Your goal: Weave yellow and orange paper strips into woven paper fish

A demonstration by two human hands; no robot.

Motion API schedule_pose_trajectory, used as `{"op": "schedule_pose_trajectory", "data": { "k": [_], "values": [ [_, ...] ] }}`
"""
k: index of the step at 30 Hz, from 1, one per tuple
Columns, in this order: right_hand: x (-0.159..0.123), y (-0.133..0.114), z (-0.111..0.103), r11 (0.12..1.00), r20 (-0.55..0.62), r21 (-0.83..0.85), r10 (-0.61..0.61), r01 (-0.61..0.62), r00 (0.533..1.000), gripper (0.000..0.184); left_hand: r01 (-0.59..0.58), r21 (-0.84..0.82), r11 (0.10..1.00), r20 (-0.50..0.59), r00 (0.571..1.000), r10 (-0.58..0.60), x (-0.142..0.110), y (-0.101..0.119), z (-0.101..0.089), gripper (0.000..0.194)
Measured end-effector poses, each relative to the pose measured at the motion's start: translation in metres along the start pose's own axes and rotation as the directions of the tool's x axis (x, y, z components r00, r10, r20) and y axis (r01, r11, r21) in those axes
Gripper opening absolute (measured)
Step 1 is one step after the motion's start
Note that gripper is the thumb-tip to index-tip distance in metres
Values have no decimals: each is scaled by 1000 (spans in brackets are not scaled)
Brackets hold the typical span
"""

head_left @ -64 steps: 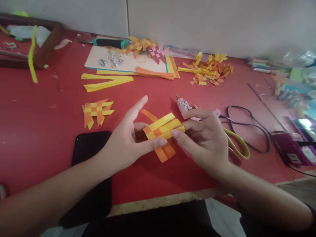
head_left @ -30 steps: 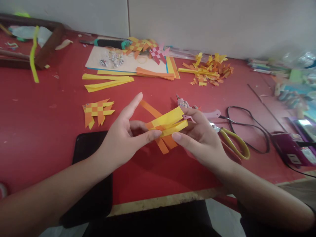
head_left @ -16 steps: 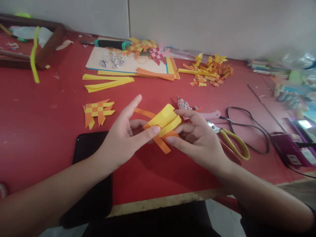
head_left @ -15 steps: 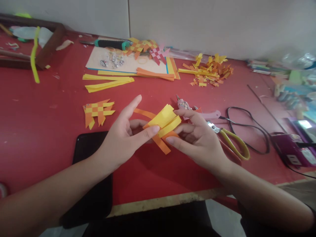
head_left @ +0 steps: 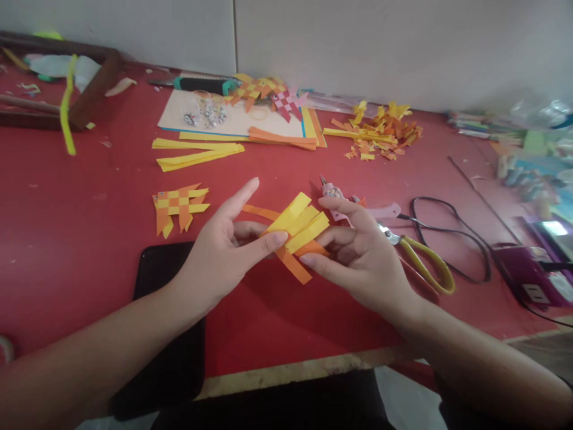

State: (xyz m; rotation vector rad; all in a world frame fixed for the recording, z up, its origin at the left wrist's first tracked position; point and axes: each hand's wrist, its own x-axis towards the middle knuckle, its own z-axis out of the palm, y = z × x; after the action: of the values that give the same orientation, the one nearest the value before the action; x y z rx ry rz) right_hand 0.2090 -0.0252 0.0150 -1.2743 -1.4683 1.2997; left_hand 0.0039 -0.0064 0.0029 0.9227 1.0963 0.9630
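Note:
Yellow and orange paper strips [head_left: 298, 218], crossed over each other, are held between my hands above the red table. My left hand [head_left: 235, 239] pinches them where they cross, thumb on top and index finger raised. My right hand [head_left: 358, 245] grips their right side, its thumb by an orange strip; the fingers behind are partly hidden. To the left lies a finished woven paper fish [head_left: 179, 206] in orange and yellow checks. Past my right hand are a pink glue gun [head_left: 380, 210] and yellow-handled pliers [head_left: 423, 260], both partly covered by the hand.
Loose yellow strips [head_left: 197, 154] and orange strips [head_left: 282, 138] lie farther back, near a green-and-black-handled tool [head_left: 203, 85]. A heap of paper scraps [head_left: 380, 131] sits behind my right hand. A black phone-like slab [head_left: 165, 334] is under my left forearm; a purple box [head_left: 528, 272] stands right.
The yellow strips in my hands have fanned apart, with separate strips now showing. Both hands stay in nearly the same place, and the view has shifted slightly.

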Motion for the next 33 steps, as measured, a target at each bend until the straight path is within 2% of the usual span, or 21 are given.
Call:
{"op": "schedule_pose_trajectory", "data": {
  "k": [15,20,23,26,29,33],
  "values": [
    [2,-2,-1,1000,-13,-5,4,-4,1000,60,-56,-26,998,-50,997,55,0,4,0,80],
    [2,-3,-3,999,2,-13,35,-35,999,55,-62,-5,998,-42,997,61,2,4,-1,80],
    [1,-1,-4,998,14,39,46,-47,999,48,-65,12,998,-39,997,65,3,4,-1,78],
    [1,2,-4,997,5,52,53,-53,999,49,-62,41,997,-1,998,62,1,3,0,77],
    [2,3,-3,998,2,3,63,-63,998,53,-47,5,999,55,997,47,0,3,2,84],
    [2,3,-2,998,-22,40,39,-38,999,53,23,-129,991,149,989,-4,-1,2,4,111]
  ]
}}
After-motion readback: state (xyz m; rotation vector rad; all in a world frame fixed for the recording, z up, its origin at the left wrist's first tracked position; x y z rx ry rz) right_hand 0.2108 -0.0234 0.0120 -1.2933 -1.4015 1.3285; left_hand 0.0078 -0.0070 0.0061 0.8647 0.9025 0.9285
